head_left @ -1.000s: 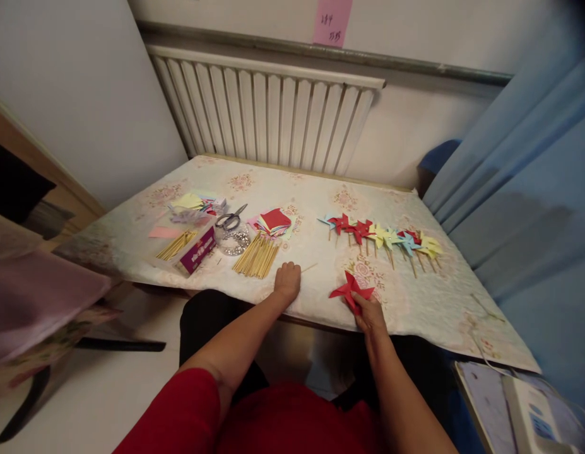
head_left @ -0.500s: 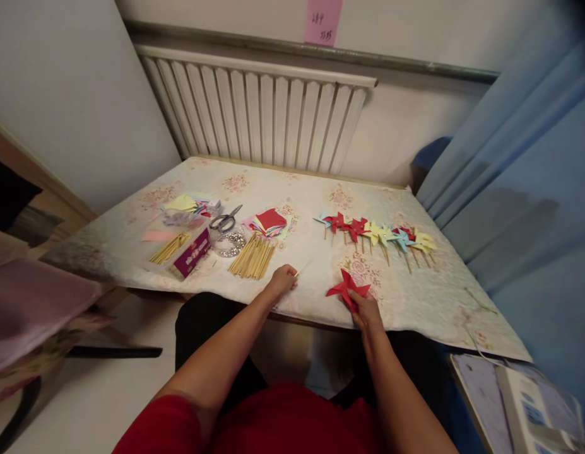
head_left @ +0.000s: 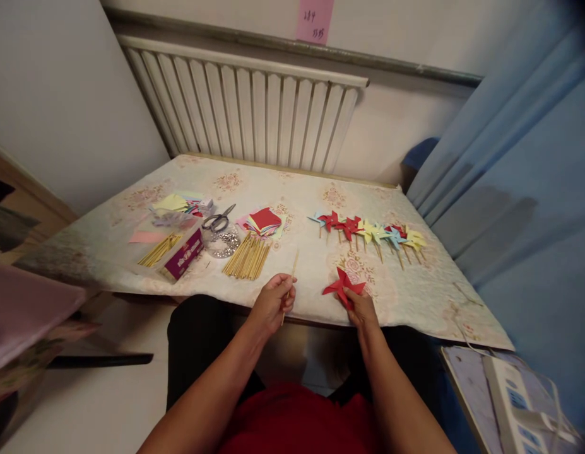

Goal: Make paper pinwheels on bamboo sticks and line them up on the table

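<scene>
Over the table's front edge, my left hand (head_left: 276,299) is closed around a thin wooden stick (head_left: 295,261), which points up and away from me. My right hand (head_left: 361,305) grips a red paper pinwheel (head_left: 342,285) by its lower side, with the blades spread above the cloth. Left of my left hand lies a bundle of similar sticks (head_left: 246,258). Just beyond it is a pile of coloured paper squares (head_left: 264,222) with a red one on top. A clear round container of small shiny pieces (head_left: 223,243) sits beside the bundle.
Scissors (head_left: 219,221) rest by the container. A purple box (head_left: 183,255) has more sticks (head_left: 160,250) next to it. Finished pinwheels on sticks (head_left: 351,228) form a row at the back right. A power strip (head_left: 514,403) lies at lower right, near a blue curtain (head_left: 500,189).
My left hand has turned upward, so the stick now stands more upright, its lower end showing below the fist. My right hand still holds the red pinwheel. The view has shifted slightly.
</scene>
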### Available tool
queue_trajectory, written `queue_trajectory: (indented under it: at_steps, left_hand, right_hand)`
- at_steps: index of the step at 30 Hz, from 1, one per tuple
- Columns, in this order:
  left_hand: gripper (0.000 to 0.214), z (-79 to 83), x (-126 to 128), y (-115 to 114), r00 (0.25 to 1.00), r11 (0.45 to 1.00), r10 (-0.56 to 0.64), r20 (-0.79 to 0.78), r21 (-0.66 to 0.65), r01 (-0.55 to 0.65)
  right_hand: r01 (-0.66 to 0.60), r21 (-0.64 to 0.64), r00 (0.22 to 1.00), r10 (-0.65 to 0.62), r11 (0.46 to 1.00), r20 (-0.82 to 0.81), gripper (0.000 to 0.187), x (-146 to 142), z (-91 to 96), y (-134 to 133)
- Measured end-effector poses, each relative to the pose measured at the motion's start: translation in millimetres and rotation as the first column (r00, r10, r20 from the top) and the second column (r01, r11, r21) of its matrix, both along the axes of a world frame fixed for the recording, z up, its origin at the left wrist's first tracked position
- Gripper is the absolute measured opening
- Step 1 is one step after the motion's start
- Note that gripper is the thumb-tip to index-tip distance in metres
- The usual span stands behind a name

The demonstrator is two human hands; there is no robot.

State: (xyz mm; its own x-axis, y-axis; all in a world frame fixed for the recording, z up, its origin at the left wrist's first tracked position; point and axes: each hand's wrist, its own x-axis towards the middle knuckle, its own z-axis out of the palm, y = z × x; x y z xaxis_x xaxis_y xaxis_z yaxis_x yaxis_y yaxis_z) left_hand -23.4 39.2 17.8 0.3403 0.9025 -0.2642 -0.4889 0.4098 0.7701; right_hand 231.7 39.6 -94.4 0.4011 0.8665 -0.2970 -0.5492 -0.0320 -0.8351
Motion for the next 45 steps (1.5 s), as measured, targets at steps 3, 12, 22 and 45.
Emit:
queue_trajectory:
  at_steps: [3, 12, 22, 45]
  left_hand:
    - [0.036, 8.5, 1, -4, 1.000, 1.000, -0.004, 0.027, -0.003, 0.004]
    - [0.036, 22.0, 3, -12, 0.996, 1.000, 0.006, 0.085, -0.007, -0.006]
    - [0.032, 26.8, 3, -15, 0.996, 1.000, -0.006, 0.091, 0.001, 0.006]
    - [0.027, 28.2, 6, -15, 0.999, 1.000, 0.018, 0.041, -0.001, -0.018]
  right_hand:
    - [-0.013, 0.001, 1.000, 0.013, 1.000, 0.003, 0.040, 0, 0.8, 0]
    - [0.023, -0.011, 0.999, -0.024, 1.000, -0.024, 0.044, -1, 2.3, 1]
    - [0.019, -0.001, 1.000, -0.019, 1.000, -0.013, 0.042, 0, -0.8, 2]
    - [0.019, -0.009, 0.999, -0.019, 1.000, -0.027, 0.038, 0, 1.1, 2]
